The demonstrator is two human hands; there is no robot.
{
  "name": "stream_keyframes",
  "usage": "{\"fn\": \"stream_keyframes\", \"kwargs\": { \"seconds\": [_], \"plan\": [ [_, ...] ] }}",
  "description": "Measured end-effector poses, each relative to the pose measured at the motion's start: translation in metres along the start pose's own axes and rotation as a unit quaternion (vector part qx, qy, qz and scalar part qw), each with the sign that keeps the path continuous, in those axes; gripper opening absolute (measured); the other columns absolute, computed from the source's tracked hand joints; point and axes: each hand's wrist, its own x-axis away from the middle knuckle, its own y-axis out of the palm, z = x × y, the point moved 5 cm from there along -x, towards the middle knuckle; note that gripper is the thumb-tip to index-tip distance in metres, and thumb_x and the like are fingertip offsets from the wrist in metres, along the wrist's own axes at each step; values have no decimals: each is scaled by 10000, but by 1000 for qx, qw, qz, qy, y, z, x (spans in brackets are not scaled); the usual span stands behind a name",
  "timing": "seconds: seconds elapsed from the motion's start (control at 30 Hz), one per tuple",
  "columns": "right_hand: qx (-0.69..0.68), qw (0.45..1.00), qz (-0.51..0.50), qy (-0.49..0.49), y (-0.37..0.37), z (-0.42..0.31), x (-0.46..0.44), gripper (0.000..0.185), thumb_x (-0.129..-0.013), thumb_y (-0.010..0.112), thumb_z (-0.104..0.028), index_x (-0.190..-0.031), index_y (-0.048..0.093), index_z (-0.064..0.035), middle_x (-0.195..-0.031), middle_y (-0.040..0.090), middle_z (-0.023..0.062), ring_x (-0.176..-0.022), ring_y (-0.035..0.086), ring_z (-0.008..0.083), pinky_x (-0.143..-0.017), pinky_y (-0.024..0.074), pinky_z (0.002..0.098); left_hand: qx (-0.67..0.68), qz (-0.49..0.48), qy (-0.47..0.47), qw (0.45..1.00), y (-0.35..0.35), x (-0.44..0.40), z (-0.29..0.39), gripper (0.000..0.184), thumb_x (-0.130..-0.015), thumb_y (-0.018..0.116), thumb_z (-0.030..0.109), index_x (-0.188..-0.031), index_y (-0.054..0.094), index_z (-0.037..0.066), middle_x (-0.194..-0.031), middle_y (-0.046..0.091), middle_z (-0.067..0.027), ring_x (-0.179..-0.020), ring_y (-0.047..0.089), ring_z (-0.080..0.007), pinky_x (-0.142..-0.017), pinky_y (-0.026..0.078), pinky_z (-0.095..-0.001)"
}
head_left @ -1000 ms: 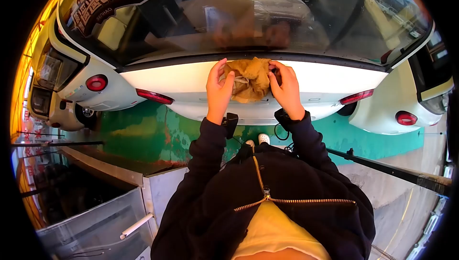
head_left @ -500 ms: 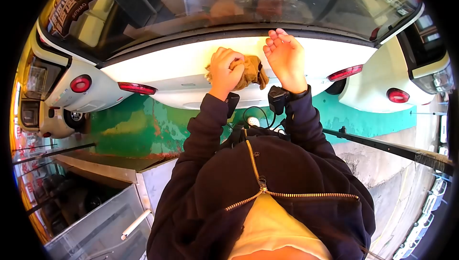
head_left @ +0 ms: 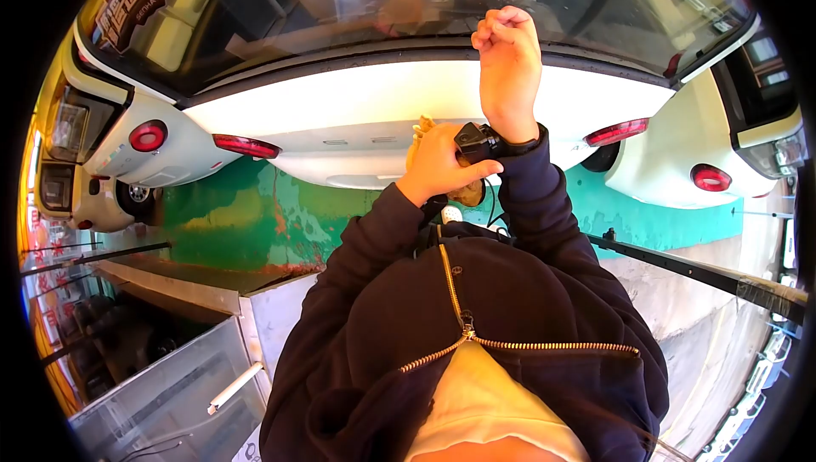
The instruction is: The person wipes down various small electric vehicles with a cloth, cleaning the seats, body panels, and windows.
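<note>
Grasping one brown cloth (head_left: pixel 467 195), the left hand (head_left: pixel 437 166) touches one wrist device (head_left: pixel 478 142); the free right hand (head_left: pixel 510 71) curls loosely.

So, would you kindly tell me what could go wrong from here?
The left hand seems to hold the bunched brown cloth while touching the black device at the right wrist, so the cloth might slip and drop.
That contact could also knock the device askew.
The thin cable hanging close by might catch on the cloth.
</note>
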Motion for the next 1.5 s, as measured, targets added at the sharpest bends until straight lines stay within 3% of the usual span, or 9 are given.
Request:
{"fn": "stream_keyframes", "kwargs": {
  "seconds": [0.23, 0.37, 0.43, 0.57, 0.77, 0.83, 1.03, 1.3, 1.5],
  "plan": [
    [141, 978, -55, -144, 8, -8, 0, 167, -803, 519, 78, -910, 530, -48, -852, 507, 26, -751, 465, 119, -709, 412, 245, 97, -13, -71, 993, 9, -1, -1, 351, -782, 757, 360, -766, 622, 36, -630, 585, -87, -589, 558, -260, -588, 445, -347],
    [392, 825, -92, -395, 25, -29, 3, 270, -701, 617, 127, -866, 563, -80, -830, 488, 38, -704, 492, 155, -621, 440, 274, -21, -24, -20, 999, 5, -8, 14, 362, -803, 725, 377, -752, 611, 37, -637, 593, -104, -595, 563, -289, -584, 440, -372],
    [422, 641, -141, -626, 34, -38, 22, 334, -649, 660, 125, -875, 578, -106, -828, 477, 34, -697, 498, 198, -597, 427, 285, -28, -32, -6, 999, 7, -12, 16, 372, -805, 719, 387, -748, 607, 37, -638, 594, -109, -595, 564, -298, -582, 436, -380],
    [421, 575, -135, -688, 36, -50, 23, 396, -607, 679, 149, -869, 585, -133, -881, 466, 31, -713, 505, 215, -587, 428, 306, -41, -73, -7, 996, 16, -11, 13, 404, -808, 706, 425, -747, 607, 38, -642, 594, -121, -603, 569, -315, -577, 432, -387],
    [160, 903, -31, -398, 20, -61, -5, 305, -845, 568, 131, -1019, 469, -99, -925, 495, 36, -696, 459, 111, -594, 423, 277, 35, -143, -103, 984, 38, 5, -13, 339, -846, 699, 350, -926, 628, 29, -786, 636, -75, -730, 602, -210, -690, 471, -345],
    [-54, 991, -58, -108, 17, -40, -16, 212, -896, 537, 75, -1021, 487, -88, -869, 504, 26, -712, 448, 115, -609, 378, 280, 27, -141, -93, 985, 38, 3, -11, 348, -851, 695, 352, -966, 631, 30, -825, 647, -78, -767, 608, -206, -721, 478, -344],
    [-130, 980, -131, 79, 19, -15, -4, 169, -882, 523, 53, -981, 513, -84, -822, 466, 4, -699, 412, 109, -644, 359, 274, 32, -115, -95, 988, 37, 7, -14, 468, -813, 687, 498, -886, 651, 37, -730, 626, -81, -662, 587, -238, -630, 451, -366],
    [54, 997, -50, -19, -9, -21, -12, 155, -848, 565, 36, -959, 536, -67, -846, 506, 1, -663, 422, 85, -618, 366, 239, 179, 44, -64, 981, -18, 10, -39, 948, -707, 857, 232, -1465, 312, 65, -648, 465, 32, -639, 459, -72, -662, 392, -218],
    [140, 987, -77, 28, -43, -9, 2, 90, -894, 534, -42, -982, 550, -55, -796, 502, -9, -682, 427, 83, -645, 354, 222, 172, 380, -22, 908, -74, 20, -26, 544, -896, 670, 280, -1294, 433, -5, -685, 491, 30, -693, 456, -70, -736, 380, -211]
  ]
}}
